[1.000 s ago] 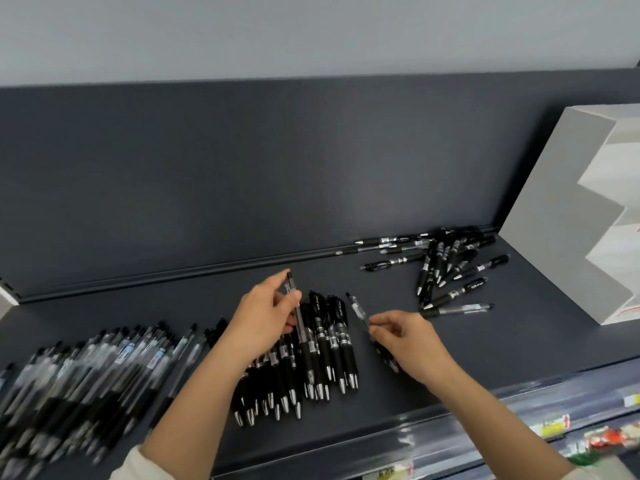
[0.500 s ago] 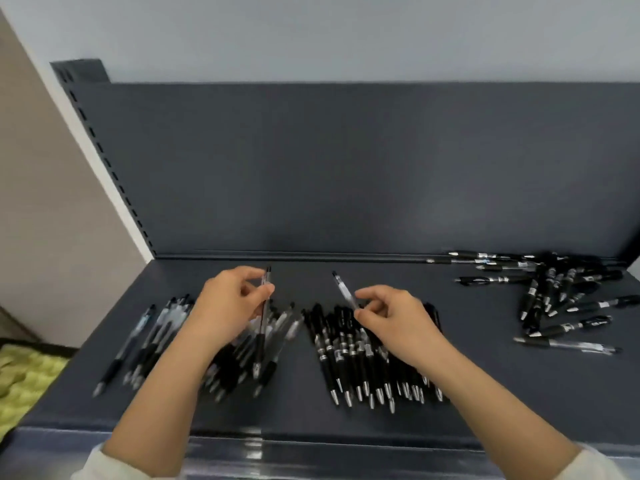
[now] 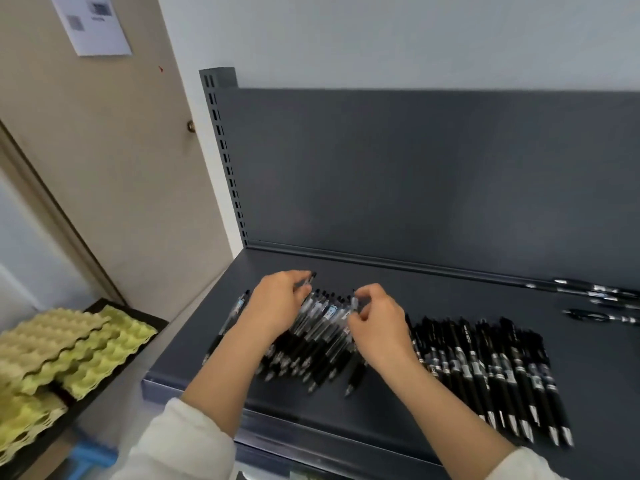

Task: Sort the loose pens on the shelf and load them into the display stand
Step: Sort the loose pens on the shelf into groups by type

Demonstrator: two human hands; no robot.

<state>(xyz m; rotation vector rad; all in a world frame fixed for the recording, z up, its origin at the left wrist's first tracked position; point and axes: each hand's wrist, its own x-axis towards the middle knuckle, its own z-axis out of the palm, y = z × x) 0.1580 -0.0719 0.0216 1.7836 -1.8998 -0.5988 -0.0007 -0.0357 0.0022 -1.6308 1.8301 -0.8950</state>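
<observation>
Both forearms are reaching palms-down over the matte grey shelf [image 3: 450,299]. The left hand [image 3: 277,303] is curling its grip round a slim pen [image 3: 310,276]. The right hand [image 3: 379,327] is pinching a clear-barrelled pen [image 3: 354,302] above the transparent heap [image 3: 322,329], beside a row of glossy black pens [image 3: 485,368].

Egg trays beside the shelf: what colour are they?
Pale yellow-green egg trays, clearest in the head view.

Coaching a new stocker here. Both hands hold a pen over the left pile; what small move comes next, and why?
Probably lay them onto the clear-barrel pile: the left hand and right hand each pinch a seemingly clear pen right at it, apart from the black pens.
</observation>
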